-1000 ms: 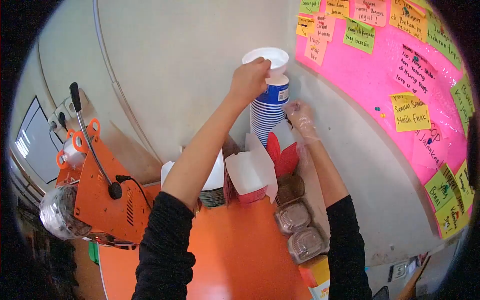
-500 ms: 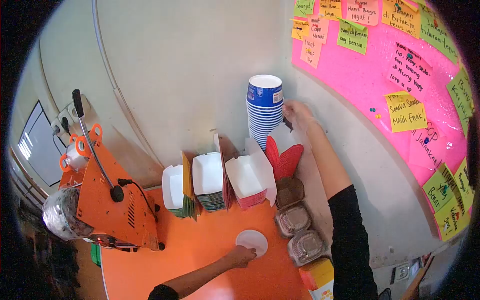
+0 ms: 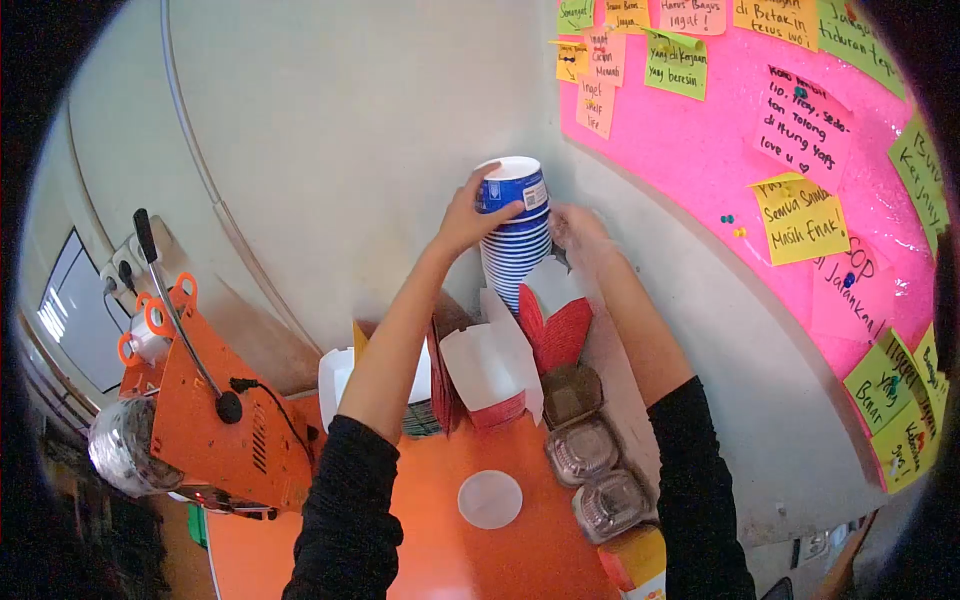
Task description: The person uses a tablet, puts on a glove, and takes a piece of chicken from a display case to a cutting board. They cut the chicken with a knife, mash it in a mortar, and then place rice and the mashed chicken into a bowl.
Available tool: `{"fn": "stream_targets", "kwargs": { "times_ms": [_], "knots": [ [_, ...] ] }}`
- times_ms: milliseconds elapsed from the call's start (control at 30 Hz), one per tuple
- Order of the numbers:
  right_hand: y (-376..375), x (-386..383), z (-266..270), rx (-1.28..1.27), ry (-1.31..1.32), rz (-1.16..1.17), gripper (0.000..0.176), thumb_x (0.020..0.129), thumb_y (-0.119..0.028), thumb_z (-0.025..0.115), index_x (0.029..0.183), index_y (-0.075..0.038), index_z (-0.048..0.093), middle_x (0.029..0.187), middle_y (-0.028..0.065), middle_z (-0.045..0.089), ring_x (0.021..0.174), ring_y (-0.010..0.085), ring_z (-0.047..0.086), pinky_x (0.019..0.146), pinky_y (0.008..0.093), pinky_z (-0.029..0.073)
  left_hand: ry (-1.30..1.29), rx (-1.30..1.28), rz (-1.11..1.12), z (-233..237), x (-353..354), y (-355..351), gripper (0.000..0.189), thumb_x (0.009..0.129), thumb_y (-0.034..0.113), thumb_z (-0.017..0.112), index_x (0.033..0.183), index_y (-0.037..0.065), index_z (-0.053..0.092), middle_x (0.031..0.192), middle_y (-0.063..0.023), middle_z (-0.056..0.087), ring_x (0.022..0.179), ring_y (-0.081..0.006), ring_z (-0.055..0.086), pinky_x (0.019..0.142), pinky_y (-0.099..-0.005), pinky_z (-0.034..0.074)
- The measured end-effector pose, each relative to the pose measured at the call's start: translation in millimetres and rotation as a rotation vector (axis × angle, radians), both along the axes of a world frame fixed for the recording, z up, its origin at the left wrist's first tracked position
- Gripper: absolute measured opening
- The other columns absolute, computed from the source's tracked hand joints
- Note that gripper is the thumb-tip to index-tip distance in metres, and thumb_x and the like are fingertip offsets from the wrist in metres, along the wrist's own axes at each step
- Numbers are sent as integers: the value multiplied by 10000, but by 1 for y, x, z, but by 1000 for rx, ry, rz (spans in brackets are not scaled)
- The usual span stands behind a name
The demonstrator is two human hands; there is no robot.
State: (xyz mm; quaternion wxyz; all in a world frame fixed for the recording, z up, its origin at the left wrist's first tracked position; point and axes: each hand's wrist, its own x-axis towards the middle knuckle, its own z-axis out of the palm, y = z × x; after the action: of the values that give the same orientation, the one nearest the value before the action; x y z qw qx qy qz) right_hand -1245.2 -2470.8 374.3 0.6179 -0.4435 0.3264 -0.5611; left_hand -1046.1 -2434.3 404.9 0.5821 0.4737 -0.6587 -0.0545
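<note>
A tall stack of blue-and-white paper cups (image 3: 515, 250) stands against the wall at the back. My left hand (image 3: 470, 212) is wrapped round the top cup (image 3: 516, 190) from the left, thumb across its front. At the right side of the stack, just below the top cup, is my right hand (image 3: 580, 228); its fingertips are partly hidden and what they grip is unclear. A round white lid (image 3: 490, 499) lies flat on the orange table (image 3: 440, 540), touched by neither hand.
White food boxes (image 3: 490, 365) and red cartons (image 3: 562, 335) stand below the cups. Clear plastic containers (image 3: 583, 448) line the right side. An orange machine with a lever (image 3: 235, 410) stands left. A pink board with notes (image 3: 690, 140) hangs at right.
My left hand has let go of the round lid and moved up to the top cup. My right hand remains beside the stack. The view has shifted slightly.
</note>
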Motion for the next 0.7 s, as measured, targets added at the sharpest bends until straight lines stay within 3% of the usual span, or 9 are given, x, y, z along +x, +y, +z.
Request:
{"fn": "stream_targets", "kwargs": {
  "times_ms": [67, 200, 333, 400, 467, 533, 600, 667, 700],
  "knots": [
    [11, -4, 12, 0, -48, 74, 196, 896, -188, 615, 764, -64, 538, 700, 24, 535, 592, 109, 490, 504, 261, 348, -254, 172, -288, 12, 5, -6, 848, 651, 433, 859, 1333, 116, 468, 1235, -228, 506, 1222, -381, 437, 1007, -459, 405],
    [49, 9, 55, -364, 10, -28, 174, 917, -207, 602, 828, -64, 562, 682, -11, 495, 597, 101, 462, 554, 246, 366, -186, -331, 73, 37, -14, 61, 618, 646, 350, 885, 1103, 103, 549, 1199, -217, 474, 1066, -352, 525, 910, -424, 474],
    [162, 34, 93, -588, 259, 15, 234, 893, -252, 642, 939, -25, 606, 691, 45, 539, 629, 137, 501, 606, 275, 441, -8, -440, 267, 20, -5, 157, 450, 741, 263, 847, 988, 35, 547, 1365, -168, 313, 1064, -258, 534, 836, -310, 502],
    [216, 45, 86, -800, 529, 59, 237, 876, -246, 644, 943, -24, 597, 705, 148, 581, 648, 227, 580, 629, 330, 471, 355, -187, 138, -9, 4, 220, 307, 827, 217, 780, 950, 43, 558, 1303, -110, 407, 1073, -187, 532, 831, -260, 499],
    [276, 53, 76, -793, 749, 141, 247, 866, -250, 633, 980, -33, 598, 774, 226, 603, 746, 327, 642, 674, 392, 494, 682, 236, -18, -49, 12, 292, 215, 922, 258, 673, 968, 79, 563, 1209, -70, 486, 1076, -137, 532, 872, -293, 500],
    [313, 68, 21, -847, 925, 128, 203, 872, -151, 623, 1044, -45, 606, 754, 92, 624, 683, 239, 630, 618, 342, 484, 814, 489, -198, -111, 28, 354, 281, 975, 388, 562, 1072, 125, 541, 1134, -37, 530, 1074, -134, 541, 889, -316, 491],
    [347, 80, -61, -943, 898, 224, 267, 895, -162, 599, 1139, -52, 599, 814, 117, 667, 714, 324, 643, 671, 400, 516, 1026, 760, -87, -184, 41, 409, 434, 977, 485, 496, 1257, 158, 440, 1196, -69, 513, 1062, -196, 562, 904, -368, 500],
    [370, 92, -108, -983, 942, 299, 254, 890, -172, 598, 1114, -53, 598, 826, 117, 664, 726, 315, 647, 671, 397, 523, 1351, 942, -154, -234, 64, 460, 646, 931, 563, 521, 1394, 187, 272, 1239, -117, 489, 1103, -275, 546, 868, -455, 534],
    [394, 93, -136, -1021, 980, 367, 241, 885, -181, 598, 1090, -54, 597, 838, 116, 661, 739, 307, 650, 670, 394, 530, 1334, 1013, 26, -255, 67, 478, 677, 915, 544, 554, 1408, 200, 241, 1267, -133, 473, 1117, -308, 533, 860, -512, 526]
  ]
}}
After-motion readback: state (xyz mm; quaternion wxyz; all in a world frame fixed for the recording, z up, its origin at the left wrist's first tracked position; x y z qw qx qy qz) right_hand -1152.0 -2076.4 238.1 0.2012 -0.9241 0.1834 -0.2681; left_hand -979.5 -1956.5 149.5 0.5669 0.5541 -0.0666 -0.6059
